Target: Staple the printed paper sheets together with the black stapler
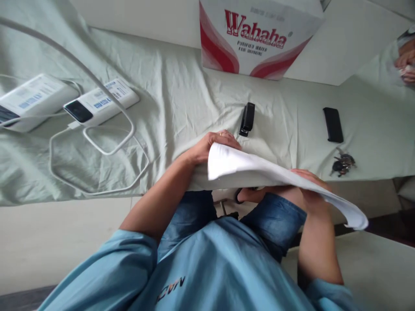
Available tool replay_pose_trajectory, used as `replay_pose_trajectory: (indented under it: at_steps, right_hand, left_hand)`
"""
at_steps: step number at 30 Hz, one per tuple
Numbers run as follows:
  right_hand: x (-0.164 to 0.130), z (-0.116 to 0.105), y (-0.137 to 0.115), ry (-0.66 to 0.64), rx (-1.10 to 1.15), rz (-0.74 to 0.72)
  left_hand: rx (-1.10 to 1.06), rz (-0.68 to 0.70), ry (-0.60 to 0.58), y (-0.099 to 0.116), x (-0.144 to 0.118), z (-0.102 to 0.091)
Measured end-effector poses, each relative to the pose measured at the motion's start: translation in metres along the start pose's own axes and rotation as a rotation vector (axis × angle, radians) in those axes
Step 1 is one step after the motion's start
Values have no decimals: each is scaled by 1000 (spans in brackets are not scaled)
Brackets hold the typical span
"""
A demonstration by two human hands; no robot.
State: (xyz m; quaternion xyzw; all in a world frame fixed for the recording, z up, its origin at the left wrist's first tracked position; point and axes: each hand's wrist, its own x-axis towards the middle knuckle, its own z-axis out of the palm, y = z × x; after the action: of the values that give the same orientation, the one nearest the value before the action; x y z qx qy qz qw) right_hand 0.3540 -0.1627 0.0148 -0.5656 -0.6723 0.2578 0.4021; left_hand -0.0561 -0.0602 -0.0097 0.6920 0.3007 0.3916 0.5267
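Note:
White paper (249,166), one sheet or a few together, is held up near the table's front edge, bowed and seen at a slant. At its left end my left hand (215,140) is closed on it, with the fingers curled at the far side. Toward the other end my right hand (313,183) grips the lower part, and the paper hides some of its fingers. The right corner of the paper curls past my right wrist. Just beyond my left hand lies a black stapler (247,119) on the cloth, touched by neither hand.
A pale green cloth (175,103) covers the table. At the left lie two white power banks (110,99) with a looping white cable (97,190). A Wahaha carton (256,39) stands at the back. To the right are a black case (333,124), keys (343,163) and another person's hand (407,67).

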Motion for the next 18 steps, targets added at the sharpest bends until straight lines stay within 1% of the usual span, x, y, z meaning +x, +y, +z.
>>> replay_pose_trajectory:
  at_steps: [1,2,3,4,6,8,10,12,14,16,18]
  right_hand:
    - [0,1,-1,9,17,8]
    - [0,3,-3,42,6,19]
    - [-1,4,-5,75,-25,35]
    - [-3,5,-6,101,-59,50]
    - [-11,5,-8,101,-79,92]
    - [-24,5,-8,59,6,194]
    - [-42,7,-9,42,169,346]
    - [-59,11,-11,57,318,501]
    - [-73,18,-16,111,432,638]
    - [-81,26,-22,175,498,743]
    - [-85,32,-29,223,539,818]
  left_hand:
    - [30,40,-26,0,1,0]
    - [65,51,-46,1,2,1]
    - [97,29,-53,1,3,2]
    - [120,-20,-37,1,3,3]
    - [122,-143,46,2,2,7]
    - [85,-258,144,4,1,10]
    - [50,-334,185,8,1,13]
    - [8,-376,142,14,1,14]
    - [-40,-384,39,20,2,16]
    - [-63,-370,-59,24,5,19]
    - [-22,-382,-86,28,9,21]
